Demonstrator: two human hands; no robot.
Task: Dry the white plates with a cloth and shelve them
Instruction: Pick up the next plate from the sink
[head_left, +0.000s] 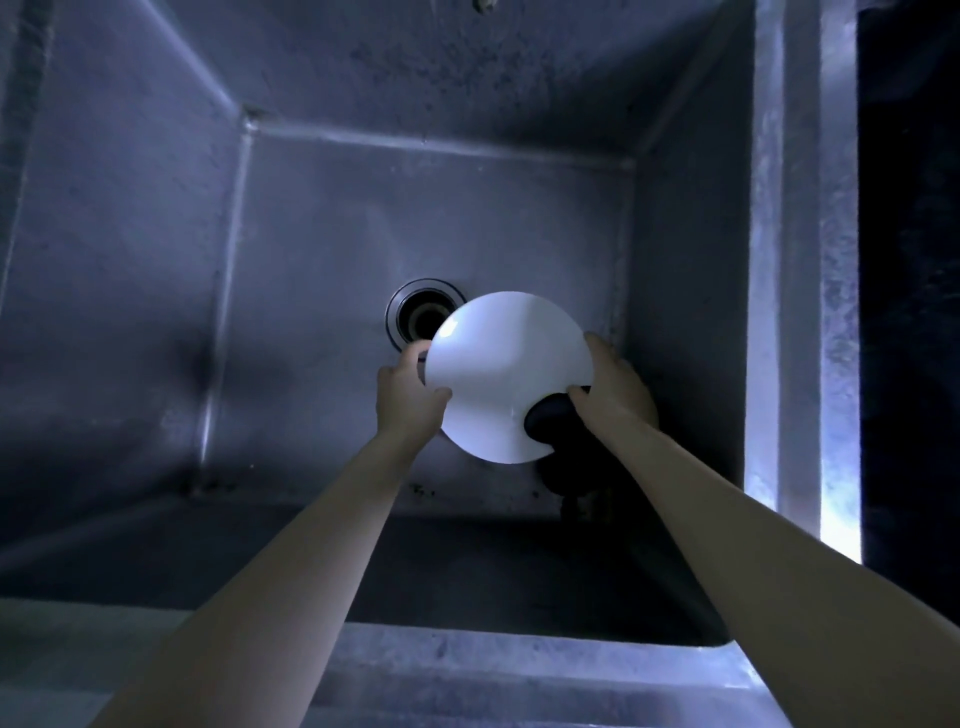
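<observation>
i'm gripping the white plate (504, 364) with my left hand (410, 389) over the sink (311, 234) while my right hand (615, 384) is pinching the dark cloth (550, 421) on its edge, best wiping in firm circles.

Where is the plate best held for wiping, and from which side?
At its left rim, from the left, as the left hand does: the plate is flat and thin, and the cloth in the right hand occupies its lower right.
</observation>
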